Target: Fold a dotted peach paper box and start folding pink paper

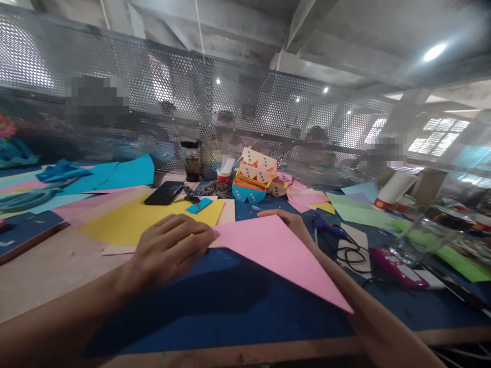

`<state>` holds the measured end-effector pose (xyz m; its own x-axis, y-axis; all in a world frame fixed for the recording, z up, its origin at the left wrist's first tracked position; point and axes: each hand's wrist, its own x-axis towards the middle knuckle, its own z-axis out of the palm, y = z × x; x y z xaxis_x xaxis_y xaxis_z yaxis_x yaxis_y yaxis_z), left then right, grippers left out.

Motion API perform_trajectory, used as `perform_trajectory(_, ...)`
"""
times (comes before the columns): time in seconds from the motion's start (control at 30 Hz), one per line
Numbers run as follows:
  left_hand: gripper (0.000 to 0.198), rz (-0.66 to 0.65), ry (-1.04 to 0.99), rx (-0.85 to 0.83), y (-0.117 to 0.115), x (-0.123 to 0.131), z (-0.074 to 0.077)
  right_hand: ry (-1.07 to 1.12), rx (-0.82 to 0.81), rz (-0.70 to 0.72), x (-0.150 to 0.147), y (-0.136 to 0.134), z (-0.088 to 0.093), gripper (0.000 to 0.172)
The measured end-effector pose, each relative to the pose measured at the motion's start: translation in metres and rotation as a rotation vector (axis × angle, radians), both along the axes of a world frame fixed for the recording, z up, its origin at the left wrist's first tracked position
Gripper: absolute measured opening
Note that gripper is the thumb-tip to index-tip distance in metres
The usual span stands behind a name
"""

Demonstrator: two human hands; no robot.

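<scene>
A pink sheet of paper (276, 250), triangular in outline, is held tilted above the blue table mat (215, 317). At its left corner, my left hand (172, 245) pinches the paper between thumb and fingers. My right hand (286, 217) is behind the sheet near its top edge; most of its fingers are hidden by the paper, and it appears to support the sheet from behind. Beyond my left hand lies a yellow sheet (118, 220). A small blue paper piece (199, 205) rests on that sheet's far part.
Folded paper boxes (255, 176) are stacked at the back, beside a dark-lidded jar (191, 159). A black phone (164, 193) lies left of them. On the right are a blue glue gun (328, 226), a magenta power strip (401, 268) and a glass jar (425, 237). A perforated metal screen (245, 102) stands behind.
</scene>
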<state>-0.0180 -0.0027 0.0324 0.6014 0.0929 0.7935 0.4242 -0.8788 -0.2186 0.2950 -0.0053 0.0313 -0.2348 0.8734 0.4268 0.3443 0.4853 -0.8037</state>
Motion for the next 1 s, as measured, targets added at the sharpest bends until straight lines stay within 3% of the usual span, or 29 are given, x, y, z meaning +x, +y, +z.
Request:
perform_trajectory(0.07,0.033,0.038,0.090,0.074,-0.005,-0.003,-0.004,-0.037,-0.008,-0.006,0.001,0.004,-0.006,0.028)
perform_trajectory(0.23,0.036,0.057,0.306,0.017,-0.017,-0.006,-0.020,-0.121,0.041,-0.062,0.006,0.017,-0.021,0.027)
perform_trajectory(0.47,0.030,0.039,0.486,-0.089,-0.037,-0.007,-0.043,-0.194,0.133,-0.108,0.008,0.016,-0.020,0.019)
perform_trajectory(0.77,0.013,0.010,0.392,-0.219,-0.038,0.002,-0.047,-0.261,0.129,0.062,-0.017,-0.011,-0.010,0.016)
perform_trajectory(0.9,0.011,0.013,0.325,-0.272,-0.034,0.001,-0.051,-0.341,0.062,0.291,-0.028,-0.029,-0.009,0.023)
perform_trajectory(1.0,0.011,0.007,0.300,-0.307,-0.033,-0.002,-0.054,-0.519,0.120,0.384,-0.036,-0.040,-0.014,0.024)
